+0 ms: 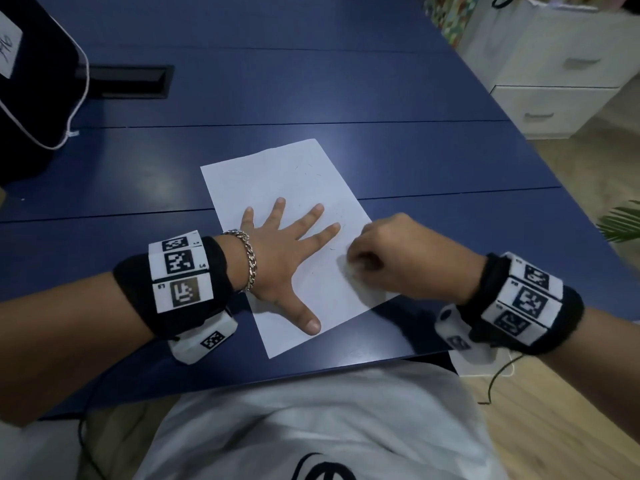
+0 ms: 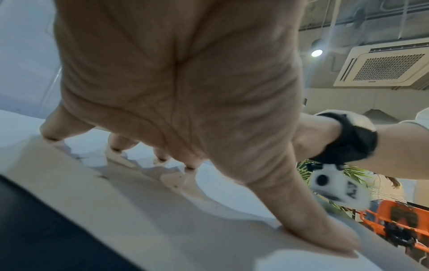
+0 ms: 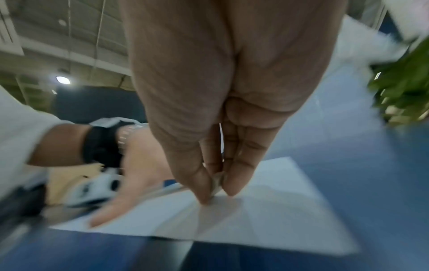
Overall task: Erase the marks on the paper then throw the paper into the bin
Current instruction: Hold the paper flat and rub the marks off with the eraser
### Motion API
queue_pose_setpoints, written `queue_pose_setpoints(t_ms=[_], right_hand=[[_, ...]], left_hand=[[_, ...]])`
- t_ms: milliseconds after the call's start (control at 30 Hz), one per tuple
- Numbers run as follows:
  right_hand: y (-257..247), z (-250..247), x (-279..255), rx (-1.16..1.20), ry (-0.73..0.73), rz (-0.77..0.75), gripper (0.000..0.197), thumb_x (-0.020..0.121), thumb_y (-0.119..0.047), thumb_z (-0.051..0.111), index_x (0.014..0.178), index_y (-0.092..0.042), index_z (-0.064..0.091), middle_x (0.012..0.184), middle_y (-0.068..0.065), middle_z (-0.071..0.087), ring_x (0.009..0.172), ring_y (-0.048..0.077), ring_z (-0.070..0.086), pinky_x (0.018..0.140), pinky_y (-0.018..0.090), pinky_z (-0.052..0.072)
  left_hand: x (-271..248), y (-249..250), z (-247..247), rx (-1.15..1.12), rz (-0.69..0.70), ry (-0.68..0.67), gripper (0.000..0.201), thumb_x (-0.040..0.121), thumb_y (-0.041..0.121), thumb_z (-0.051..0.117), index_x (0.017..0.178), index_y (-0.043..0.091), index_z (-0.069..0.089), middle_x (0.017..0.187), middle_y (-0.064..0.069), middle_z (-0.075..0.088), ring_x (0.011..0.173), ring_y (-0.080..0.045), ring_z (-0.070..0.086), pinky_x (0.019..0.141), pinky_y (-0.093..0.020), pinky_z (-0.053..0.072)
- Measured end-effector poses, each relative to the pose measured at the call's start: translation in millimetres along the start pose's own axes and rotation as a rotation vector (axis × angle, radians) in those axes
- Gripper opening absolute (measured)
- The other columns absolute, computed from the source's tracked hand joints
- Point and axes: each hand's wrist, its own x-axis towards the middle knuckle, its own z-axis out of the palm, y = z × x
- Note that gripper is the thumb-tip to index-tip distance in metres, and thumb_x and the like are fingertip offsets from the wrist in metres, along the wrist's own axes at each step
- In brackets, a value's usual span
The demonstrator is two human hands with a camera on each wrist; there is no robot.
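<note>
A white sheet of paper (image 1: 294,181) lies on the blue table (image 1: 346,91), with a few faint pencil marks on it. My left hand (image 1: 284,251) lies flat with its fingers spread, pressing the paper (image 2: 69,192) down. My right hand (image 1: 388,258) is on the sheet's right edge, and its fingertips pinch a small whitish eraser (image 3: 217,183) against the paper (image 3: 267,210). In the head view the eraser (image 1: 349,266) shows only as a blur under the curled fingers. No bin is in view.
A dark bag (image 1: 31,84) with a white cord sits at the table's far left, beside a black cable slot (image 1: 128,79). White drawers (image 1: 561,71) stand at the right, and a green plant (image 1: 623,220) reaches in past the table's right edge.
</note>
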Motion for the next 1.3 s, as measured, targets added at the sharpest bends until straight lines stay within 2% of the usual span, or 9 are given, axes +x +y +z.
queue_pose_setpoints(t_ms=[167, 233, 367, 567, 700, 800, 933, 1067, 1300], right_hand=[[-11.3, 10.3, -19.2, 0.04, 0.026, -0.017, 0.02, 0.091, -0.022, 0.057, 0.071, -0.02, 0.055, 0.073, -0.004, 0.055, 0.067, 0.021, 0.054, 0.066, 0.039, 0.051], [-6.3, 10.6, -26.4, 0.077, 0.011, -0.02, 0.017, 0.094, -0.026, 0.061, 0.079, -0.02, 0.066, 0.076, -0.003, 0.063, 0.069, 0.018, 0.058, 0.068, 0.035, 0.051], [29.4, 1.8, -39.3, 0.175, 0.183, 0.075, 0.011, 0.098, -0.027, 0.068, 0.103, -0.027, 0.078, 0.09, -0.015, 0.07, 0.079, 0.006, 0.064, 0.074, 0.023, 0.051], [41.5, 13.6, -62.3, 0.273, 0.272, 0.185, 0.01, 0.098, -0.038, 0.071, 0.103, -0.035, 0.079, 0.092, -0.018, 0.069, 0.083, 0.002, 0.066, 0.076, 0.019, 0.053], [29.2, 22.0, -69.7, 0.286, 0.224, 0.137, 0.01, 0.097, -0.042, 0.069, 0.1, -0.037, 0.077, 0.091, -0.019, 0.067, 0.085, 0.003, 0.064, 0.075, 0.019, 0.053], [23.4, 17.7, -62.3, 0.255, 0.158, 0.088, 0.014, 0.099, -0.044, 0.066, 0.099, -0.035, 0.077, 0.092, -0.019, 0.066, 0.085, 0.001, 0.063, 0.076, 0.018, 0.052], [20.8, 9.3, -30.7, 0.141, 0.156, 0.023, 0.008, 0.097, -0.027, 0.07, 0.101, -0.028, 0.076, 0.09, -0.013, 0.066, 0.081, 0.007, 0.062, 0.078, 0.029, 0.056], [17.9, 2.5, 1.3, 0.057, 0.125, 0.058, 0.011, 0.094, -0.022, 0.063, 0.09, -0.02, 0.073, 0.08, -0.006, 0.065, 0.075, 0.016, 0.06, 0.074, 0.043, 0.057], [13.1, 0.5, -3.5, -0.029, -0.083, -0.147, 0.01, 0.083, -0.016, 0.064, 0.076, -0.021, 0.068, 0.074, -0.004, 0.062, 0.067, 0.019, 0.059, 0.065, 0.039, 0.053]], left_hand=[[-1.6, 0.1, -0.9, -0.002, 0.002, -0.008, 0.156, 0.036, 0.109, 0.057, 0.145, 0.056, -0.042, 0.158, 0.019, -0.05, 0.152, -0.047, -0.034, 0.117, -0.081, -0.003], [-2.0, 0.4, -1.7, 0.002, 0.004, -0.01, 0.156, 0.035, 0.109, 0.058, 0.145, 0.057, -0.042, 0.157, 0.02, -0.05, 0.152, -0.046, -0.034, 0.117, -0.081, -0.003], [-4.7, -0.4, -4.4, 0.01, 0.015, -0.024, 0.157, 0.038, 0.107, 0.06, 0.146, 0.056, -0.041, 0.157, 0.021, -0.049, 0.152, -0.046, -0.034, 0.116, -0.081, -0.003], [-16.2, -9.7, -5.8, 0.055, 0.129, -0.045, 0.154, 0.046, 0.101, 0.069, 0.146, 0.057, -0.04, 0.159, 0.021, -0.048, 0.151, -0.043, -0.036, 0.118, -0.077, -0.009], [-28.8, -11.8, -3.6, 0.001, 0.238, -0.045, 0.143, 0.058, 0.101, 0.06, 0.151, 0.052, -0.036, 0.161, 0.02, -0.045, 0.15, -0.032, -0.041, 0.123, -0.064, -0.018], [-28.1, -8.3, -9.8, -0.084, 0.179, 0.079, 0.136, 0.066, 0.1, 0.051, 0.158, 0.044, -0.031, 0.165, 0.011, -0.04, 0.153, -0.031, -0.035, 0.127, -0.058, -0.014], [-9.3, 1.9, -19.5, -0.118, 0.098, 0.112, 0.139, 0.064, 0.1, 0.055, 0.163, 0.041, -0.022, 0.169, 0.006, -0.034, 0.156, -0.039, -0.027, 0.127, -0.065, -0.005], [3.9, 11.0, -15.0, -0.087, 0.032, 0.021, 0.15, 0.052, 0.103, 0.062, 0.156, 0.048, -0.03, 0.166, 0.012, -0.039, 0.155, -0.043, -0.029, 0.12, -0.075, -0.006], [7.9, 13.1, -11.1, -0.063, -0.019, 0.006, 0.155, 0.045, 0.104, 0.064, 0.153, 0.051, -0.034, 0.163, 0.016, -0.043, 0.154, -0.04, -0.032, 0.119, -0.079, -0.001]])
